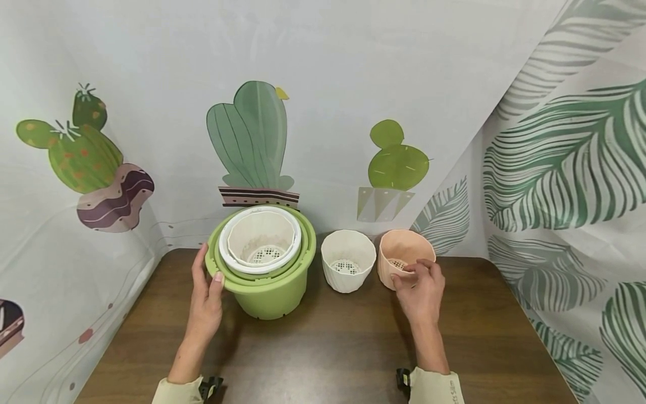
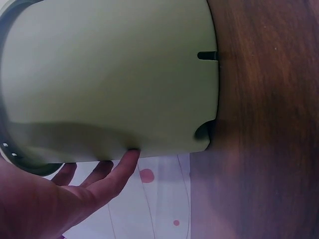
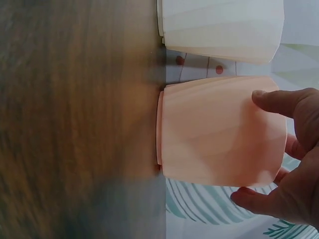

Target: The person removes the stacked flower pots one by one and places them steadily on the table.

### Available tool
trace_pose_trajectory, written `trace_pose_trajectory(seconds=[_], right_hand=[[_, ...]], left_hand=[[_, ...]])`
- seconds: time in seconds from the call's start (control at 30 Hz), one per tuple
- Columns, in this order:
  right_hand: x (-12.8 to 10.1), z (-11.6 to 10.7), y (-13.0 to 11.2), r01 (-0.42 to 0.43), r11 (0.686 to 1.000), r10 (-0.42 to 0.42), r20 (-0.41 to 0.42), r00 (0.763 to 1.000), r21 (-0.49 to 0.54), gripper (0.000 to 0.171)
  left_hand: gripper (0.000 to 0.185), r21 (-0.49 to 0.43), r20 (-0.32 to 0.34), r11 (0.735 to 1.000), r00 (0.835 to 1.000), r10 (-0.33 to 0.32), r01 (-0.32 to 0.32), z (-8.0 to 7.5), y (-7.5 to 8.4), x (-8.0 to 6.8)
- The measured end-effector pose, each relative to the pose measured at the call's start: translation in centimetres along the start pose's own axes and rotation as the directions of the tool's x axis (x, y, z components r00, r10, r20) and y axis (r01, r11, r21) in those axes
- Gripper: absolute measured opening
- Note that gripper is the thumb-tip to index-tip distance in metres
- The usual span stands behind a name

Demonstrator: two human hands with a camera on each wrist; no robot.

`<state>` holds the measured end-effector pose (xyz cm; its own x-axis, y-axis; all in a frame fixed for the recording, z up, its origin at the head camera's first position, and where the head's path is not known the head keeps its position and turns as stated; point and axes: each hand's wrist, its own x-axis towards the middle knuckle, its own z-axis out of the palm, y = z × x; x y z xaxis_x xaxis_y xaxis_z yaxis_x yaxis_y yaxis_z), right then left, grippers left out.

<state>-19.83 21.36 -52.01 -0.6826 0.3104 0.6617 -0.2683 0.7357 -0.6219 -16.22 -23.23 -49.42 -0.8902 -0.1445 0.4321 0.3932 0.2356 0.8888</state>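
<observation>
A large green flower pot [image 1: 270, 297] stands on the table at the left, with a smaller green pot, a white pot [image 1: 232, 261] and a cream pot [image 1: 270, 230] nested inside it. My left hand [image 1: 206, 303] grips its left side, thumb on the rim; in the left wrist view the fingers [image 2: 117, 179] touch the outer wall. At the right, my right hand [image 1: 421, 289] holds a peach flower pot [image 1: 391, 269] by its rim. The right wrist view shows the thumb [image 3: 276, 101] against the peach wall [image 3: 214, 134] and a finger beside its far side.
Between the green and peach pots stands a white fluted pot [image 1: 348, 278] with a perforated bottom. A cloth backdrop [image 1: 328, 112] printed with cacti and leaves hangs right behind the pots. The brown wooden table [image 1: 323, 348] extends toward me.
</observation>
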Motion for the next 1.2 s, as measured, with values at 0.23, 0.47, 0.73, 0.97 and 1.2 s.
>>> trace_pose_trajectory(seconds=[0.23,0.47,0.73,0.97,1.2], right_hand=[[0.2,-0.1,-0.3,0.05,0.999,-0.05,-0.038,0.998,-0.019,0.043],[0.5,-0.5,-0.8,0.065,0.998,-0.066,-0.075,0.995,-0.014,0.043],[1.0,-1.0,-1.9,0.134,0.991,-0.13,-0.121,0.984,0.022,0.041],[1.3,-1.2,-3.4,0.207,0.977,-0.195,-0.17,0.966,0.058,0.04],[1.2,-1.4,-4.8,0.268,0.961,-0.252,-0.169,0.953,0.073,0.039]], left_hand=[[0.065,0.003,0.001,1.0,1.0,0.0,0.0,-0.1,-0.1,0.0],[0.065,-0.011,0.003,1.0,1.0,0.002,-0.002,-0.1,-0.1,0.0],[0.065,-0.008,0.001,1.0,1.0,0.0,0.0,0.0,0.0,0.1],[0.065,0.004,0.001,1.0,1.0,-0.004,0.004,0.0,0.0,0.0],[0.065,0.003,0.002,1.0,1.0,-0.002,0.002,0.0,0.0,0.0]])
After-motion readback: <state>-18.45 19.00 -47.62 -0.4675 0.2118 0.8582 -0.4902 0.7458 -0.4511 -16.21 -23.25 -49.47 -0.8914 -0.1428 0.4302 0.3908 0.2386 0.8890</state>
